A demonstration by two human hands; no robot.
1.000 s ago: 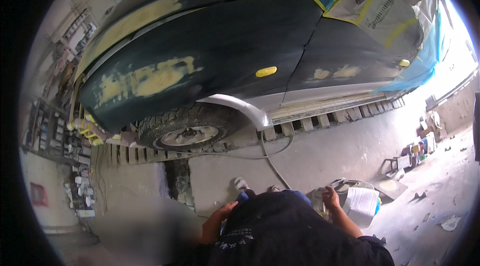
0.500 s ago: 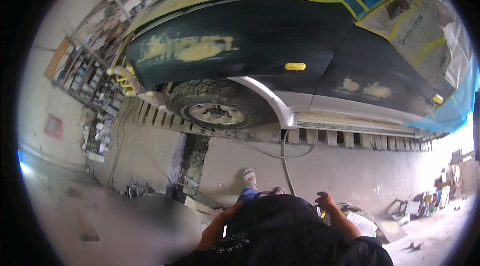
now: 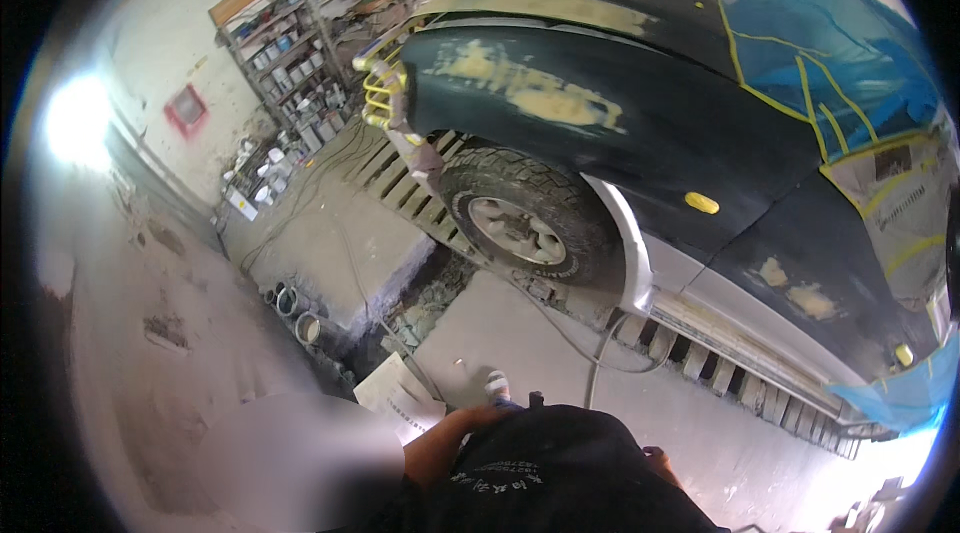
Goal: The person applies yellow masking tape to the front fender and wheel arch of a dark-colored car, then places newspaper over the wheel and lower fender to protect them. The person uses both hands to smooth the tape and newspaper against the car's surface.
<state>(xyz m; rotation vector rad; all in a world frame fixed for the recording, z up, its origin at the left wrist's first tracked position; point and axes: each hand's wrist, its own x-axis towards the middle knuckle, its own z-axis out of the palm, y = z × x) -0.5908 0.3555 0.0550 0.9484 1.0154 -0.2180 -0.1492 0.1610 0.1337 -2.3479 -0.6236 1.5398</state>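
My left hand (image 3: pixel 487 416) rests low at my waist against the black shirt (image 3: pixel 560 473), its fingers hidden by the cloth. On the other side, my right hand (image 3: pixel 656 459) shows only in part past the shirt's edge; whether it holds anything is hidden. Neither hand touches the dark vehicle (image 3: pixel 650 163) ahead. Its front fender carries a pale yellow sanded filler patch (image 3: pixel 545 98), and smaller patches (image 3: pixel 800 291) mark the door. A yellow-taped side lamp (image 3: pixel 702 203) sits behind the front wheel (image 3: pixel 515 230). Blue masking film (image 3: pixel 835 58) covers the windscreen area.
A hose (image 3: pixel 597 363) lies across the concrete floor beside the wheel. Left of my foot (image 3: pixel 497 385) runs a rubble-filled trench (image 3: pixel 420 308), with cans (image 3: pixel 308 328) at its edge and a paper sheet (image 3: pixel 400 398) nearby. Shelves of cans (image 3: pixel 290 63) line the far wall.
My view has turned leftward and tilted, so the vehicle appears further right and slanted. My right hand, fuller in view before, is now mostly behind the shirt. My left hand stays at my waist.
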